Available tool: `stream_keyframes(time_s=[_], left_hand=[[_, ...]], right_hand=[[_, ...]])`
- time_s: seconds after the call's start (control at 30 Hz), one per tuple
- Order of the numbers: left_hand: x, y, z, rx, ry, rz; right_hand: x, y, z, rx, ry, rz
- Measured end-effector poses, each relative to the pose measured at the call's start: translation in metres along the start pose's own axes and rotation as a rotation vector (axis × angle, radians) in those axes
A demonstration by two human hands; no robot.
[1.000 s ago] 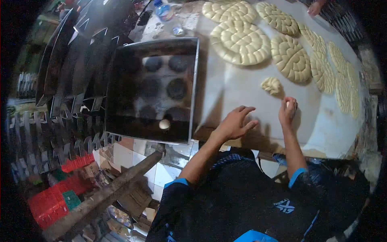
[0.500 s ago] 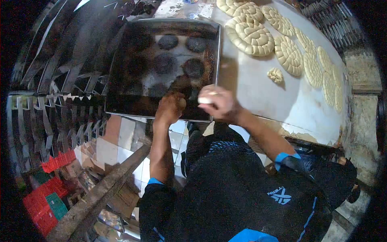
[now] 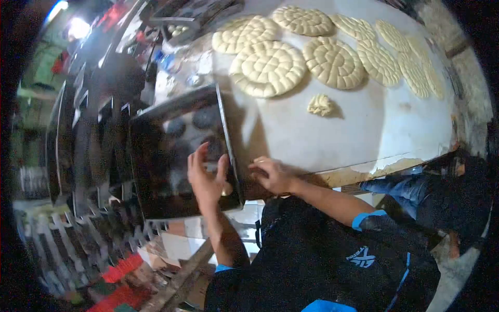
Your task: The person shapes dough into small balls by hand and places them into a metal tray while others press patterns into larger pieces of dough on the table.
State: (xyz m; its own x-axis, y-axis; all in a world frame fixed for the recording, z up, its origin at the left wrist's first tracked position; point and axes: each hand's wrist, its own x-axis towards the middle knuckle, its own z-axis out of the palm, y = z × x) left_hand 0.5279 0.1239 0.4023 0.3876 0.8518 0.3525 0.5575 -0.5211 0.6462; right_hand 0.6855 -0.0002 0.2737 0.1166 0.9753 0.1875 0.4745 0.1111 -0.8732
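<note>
My left hand (image 3: 206,179) is over the near part of a dark baking tray (image 3: 224,122), its fingers spread and the thumb apart. A small pale lump (image 3: 226,189), like a piece of dough, shows beside the base of that thumb. To the right of the tray, my right hand (image 3: 273,176) hovers near the front edge of the table, fingers loosely bent and apart, with nothing visible in them. Dark round patches mark the tray's floor. A crumpled bit of dough (image 3: 320,105) lies on the white tabletop (image 3: 353,132) beyond my right hand.
Large round scored dough pieces (image 3: 269,68) cover the far side of the table. Dark metal racks (image 3: 99,156) stand at the left, with red crates (image 3: 125,268) below. At the right is another person's leg in jeans (image 3: 397,191).
My view has swung to the right, so the tray appears farther left. My left hand has opened over the tray. The pale piece in my right hand no longer shows there.
</note>
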Motion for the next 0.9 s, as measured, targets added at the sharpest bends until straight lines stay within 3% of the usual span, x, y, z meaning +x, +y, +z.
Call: stream_keyframes(time_s=[0.03,0.07,0.1,0.13,0.17,0.2,0.27,0.3,0.4,0.43,0.5,0.63,0.7,0.77,0.83,0.87,0.9], left_hand=[[0.011,0.02,0.031,-0.311,-0.11,-0.13],[0.02,0.034,0.066,-0.618,-0.217,-0.275],[0.035,0.038,0.102,-0.669,-0.33,-0.428],[0.051,0.043,0.138,-0.704,-0.436,-0.587],[0.069,0.038,0.169,-0.582,-0.484,-0.682],[0.089,0.03,0.194,-0.327,-0.486,-0.734],[0.129,0.025,0.235,0.053,-0.453,-0.793],[0.142,0.018,0.264,0.15,-0.338,-0.797],[0.164,0.008,0.304,0.407,-0.277,-0.726],[0.167,0.011,0.31,0.464,-0.345,-0.73],[0.156,0.033,0.323,-0.109,0.283,-1.093],[0.135,0.026,0.307,-0.154,0.3,-1.163],[0.098,-0.063,0.32,-0.133,0.2,-0.835],[0.066,-0.082,0.303,-0.31,0.227,-0.707],[0.024,-0.044,0.27,-0.296,0.206,-0.652],[-0.004,-0.03,0.25,-0.087,0.119,-0.568],[-0.027,-0.022,0.23,-0.084,0.116,-0.521]], right_hand=[[-0.004,0.028,-0.034,0.066,-0.021,-0.03],[-0.018,0.017,-0.064,0.06,0.225,0.347],[-0.02,0.017,-0.126,-0.241,0.119,0.317],[-0.044,0.069,-0.146,-0.133,0.25,0.234],[-0.068,0.12,-0.167,-0.032,0.368,0.136],[-0.082,0.131,-0.213,-0.153,0.408,0.043],[-0.103,0.152,-0.263,-0.091,0.625,0.103],[-0.102,0.147,-0.279,-0.069,0.642,0.17],[-0.097,0.144,-0.291,-0.098,0.6,0.23],[-0.095,0.144,-0.291,-0.124,0.58,0.227],[-0.095,0.145,-0.289,-0.108,0.614,0.25],[-0.095,0.153,-0.283,-0.085,0.688,0.225],[-0.094,0.151,-0.283,-0.117,0.664,0.236],[-0.089,0.156,-0.279,-0.157,0.748,0.124],[-0.088,0.177,-0.27,-0.145,0.802,0.071],[-0.087,0.178,-0.268,-0.149,0.811,0.141],[-0.087,0.175,-0.26,-0.152,0.821,0.208]])
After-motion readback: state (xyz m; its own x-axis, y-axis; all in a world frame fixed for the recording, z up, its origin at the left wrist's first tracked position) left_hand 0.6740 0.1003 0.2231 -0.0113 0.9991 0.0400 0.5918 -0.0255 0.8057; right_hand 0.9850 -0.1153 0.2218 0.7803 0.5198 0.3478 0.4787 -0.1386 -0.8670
